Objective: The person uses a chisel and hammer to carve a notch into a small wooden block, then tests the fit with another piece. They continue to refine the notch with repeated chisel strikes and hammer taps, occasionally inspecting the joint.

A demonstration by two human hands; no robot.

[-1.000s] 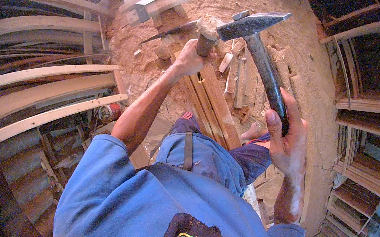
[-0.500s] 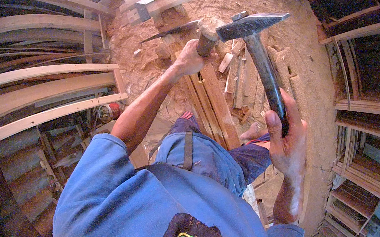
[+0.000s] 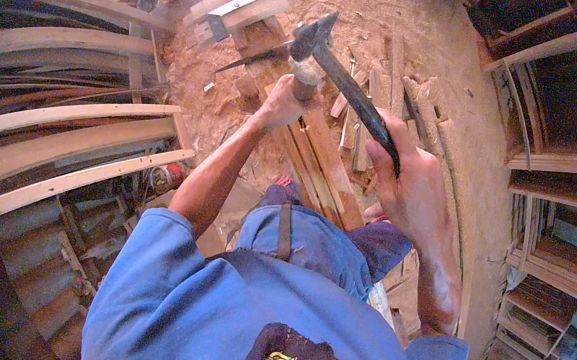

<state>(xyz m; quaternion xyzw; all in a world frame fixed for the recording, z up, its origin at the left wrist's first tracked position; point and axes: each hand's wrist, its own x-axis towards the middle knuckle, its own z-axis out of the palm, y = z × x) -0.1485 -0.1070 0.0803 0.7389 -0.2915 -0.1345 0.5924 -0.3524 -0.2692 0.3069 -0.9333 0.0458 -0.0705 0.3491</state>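
Left hand (image 3: 282, 103) wrapped tight round wooden chisel handle (image 3: 307, 79), fingers fully curled, handle top sticking out above fist. Chisel blade (image 3: 253, 59) dark, slanting out to the left past the handle; where its tip ends, cannot tell. Right hand (image 3: 405, 177) closed round lower end of hammer handle (image 3: 354, 97), thumb along the shaft, grip firm. Hammer head (image 3: 313, 34) dark metal, right at top of chisel handle, touching or just above, cannot tell which. Planks (image 3: 320, 162) lying side by side on the floor under both hands, running from near the knees up toward the chisel. Short wood offcuts (image 3: 380, 90) scattered just right of the planks. Sawdust floor (image 3: 398, 12) all around. Grey-topped block (image 3: 250, 4) near the far end of the planks, well apart from hands. Curved wooden frames (image 3: 67, 144) stacked at left side. More stacked frames (image 3: 560, 165) at right side. Blue sleeves and jeans at lower edge.
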